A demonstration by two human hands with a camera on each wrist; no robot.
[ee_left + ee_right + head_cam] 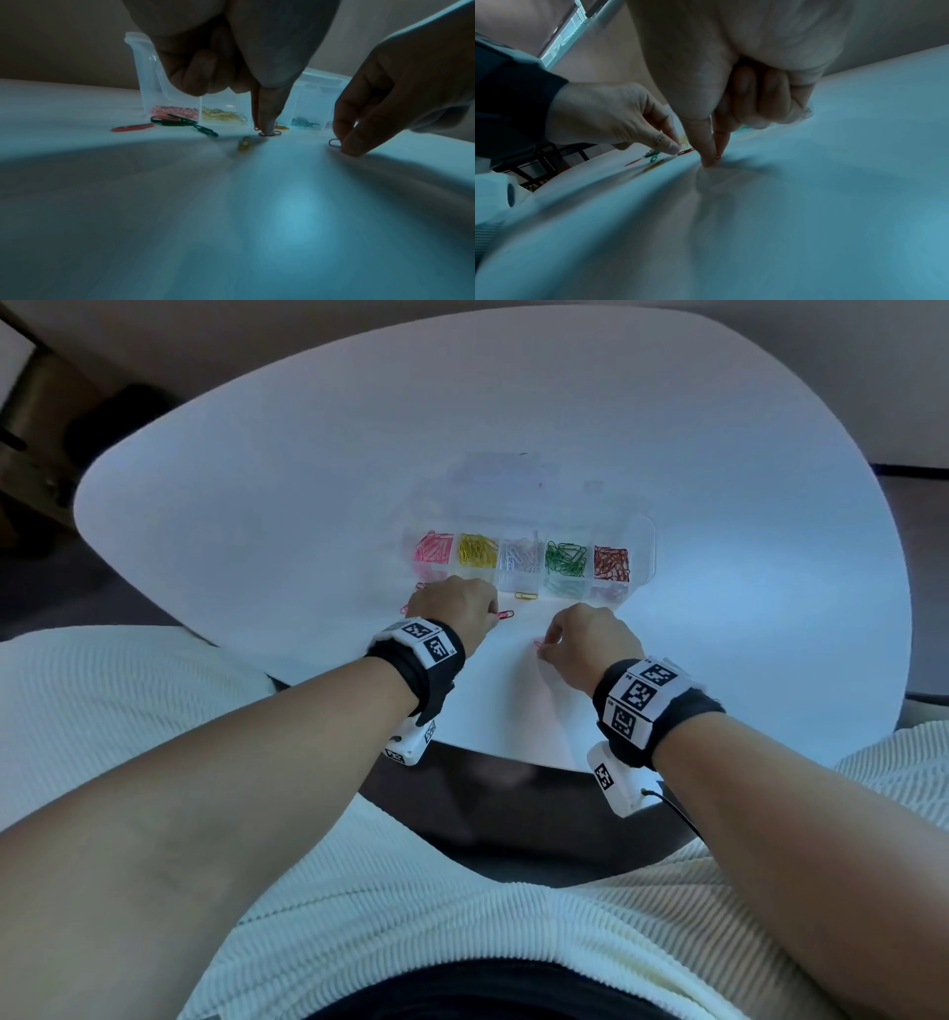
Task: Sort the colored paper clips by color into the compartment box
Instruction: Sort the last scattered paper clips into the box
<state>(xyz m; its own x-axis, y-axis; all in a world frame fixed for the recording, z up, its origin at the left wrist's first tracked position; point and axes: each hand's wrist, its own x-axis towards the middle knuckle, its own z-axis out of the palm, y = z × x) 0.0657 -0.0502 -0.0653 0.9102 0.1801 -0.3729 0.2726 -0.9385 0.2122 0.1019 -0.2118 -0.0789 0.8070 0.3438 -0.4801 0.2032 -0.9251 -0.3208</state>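
Pinching low, since both lie flat: my left hand [457, 608] takes a red clip [270, 134], my right hand [590, 639] a pink clip [334, 142], near the box [648, 541].

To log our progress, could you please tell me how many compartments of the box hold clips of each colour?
Pink clips: 1
Yellow clips: 1
White clips: 1
Green clips: 1
Red clips: 1
Total: 5

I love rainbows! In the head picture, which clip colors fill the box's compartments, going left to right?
Left to right: pink clips, yellow clips, white clips, green clips, red clips.
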